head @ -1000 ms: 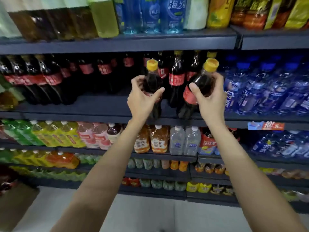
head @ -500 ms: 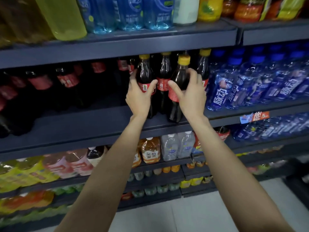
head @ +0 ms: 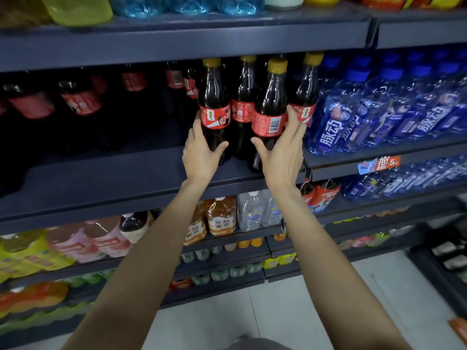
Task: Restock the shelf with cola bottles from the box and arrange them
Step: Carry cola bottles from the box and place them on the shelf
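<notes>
Left hand [head: 201, 155] grips one cola bottle [head: 214, 114]; right hand [head: 283, 152] cups another [head: 271, 109], both upright on the shelf [head: 126, 178].

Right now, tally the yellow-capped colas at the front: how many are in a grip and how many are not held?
Held: 2, front-left cola in the left hand, front-right cola in the right hand
Not held: 2, middle cola, far-right cola
Total: 4
</notes>
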